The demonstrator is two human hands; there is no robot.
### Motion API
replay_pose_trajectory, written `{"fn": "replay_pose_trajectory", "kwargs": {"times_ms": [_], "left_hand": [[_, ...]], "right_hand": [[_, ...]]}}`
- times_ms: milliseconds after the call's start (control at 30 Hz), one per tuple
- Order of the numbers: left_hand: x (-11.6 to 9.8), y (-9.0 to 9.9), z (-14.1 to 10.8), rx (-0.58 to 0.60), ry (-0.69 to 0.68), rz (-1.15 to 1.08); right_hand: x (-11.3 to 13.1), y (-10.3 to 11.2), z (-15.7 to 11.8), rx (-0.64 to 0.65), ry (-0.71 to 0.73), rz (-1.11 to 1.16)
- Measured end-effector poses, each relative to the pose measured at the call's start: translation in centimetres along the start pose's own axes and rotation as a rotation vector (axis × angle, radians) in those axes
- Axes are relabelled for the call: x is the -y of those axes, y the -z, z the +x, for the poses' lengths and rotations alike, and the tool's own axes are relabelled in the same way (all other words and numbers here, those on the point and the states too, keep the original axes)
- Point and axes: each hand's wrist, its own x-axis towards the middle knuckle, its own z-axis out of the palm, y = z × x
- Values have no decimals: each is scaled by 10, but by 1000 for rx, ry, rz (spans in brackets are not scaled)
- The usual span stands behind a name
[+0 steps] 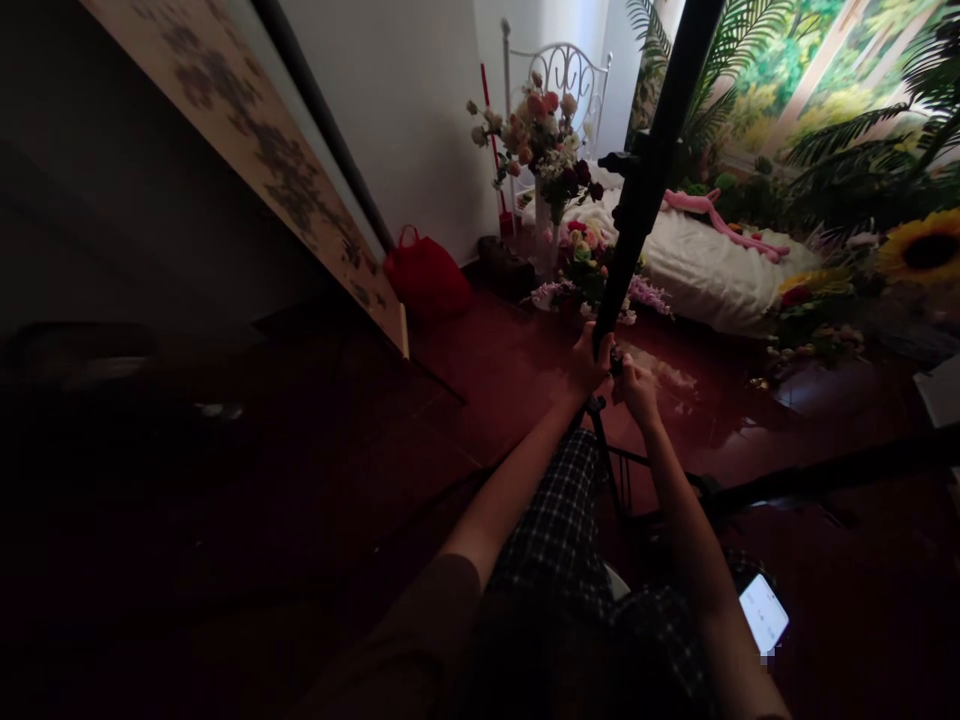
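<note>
A tall black tripod stand (634, 220) rises in front of me, its pole slanting up to the right. My left hand (589, 365) is wrapped round the pole low down, just above the spread legs. Close beside it, my right hand (637, 388) is closed on a small dark knob (616, 360) at the side of the pole. The fingers partly hide this knob. Higher on the pole sits a black clamp collar (634, 180) with another knob sticking out to the left.
Another dark pole (840, 468) crosses low at the right. A lit phone (764, 612) lies beside my right forearm. Ahead stand flowers (544, 140) and a bed with a white cover (712, 275). A red bag (426, 275) and a floral panel (277, 165) are at the left.
</note>
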Motion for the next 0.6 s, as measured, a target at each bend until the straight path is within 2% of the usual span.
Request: {"fn": "replay_pose_trajectory", "kwargs": {"times_ms": [133, 267, 367, 433, 533, 600], "left_hand": [[-1, -2, 0, -26, 10, -9], [8, -5, -20, -116, 103, -79], [27, -8, -67, -192, 197, -58], [39, -12, -114, -163, 277, 12], [46, -23, -186, 1, 374, 60], [39, -36, -217, 160, 390, 41]], "right_hand": [[0, 5, -15, 38, -54, 208], [-5, 25, -61, -36, -112, 259], [-16, 48, -105, -180, -179, 360], [-25, 67, -132, -323, -203, 423], [-36, 100, -162, -561, -227, 426], [-40, 123, -176, -701, -251, 396]]}}
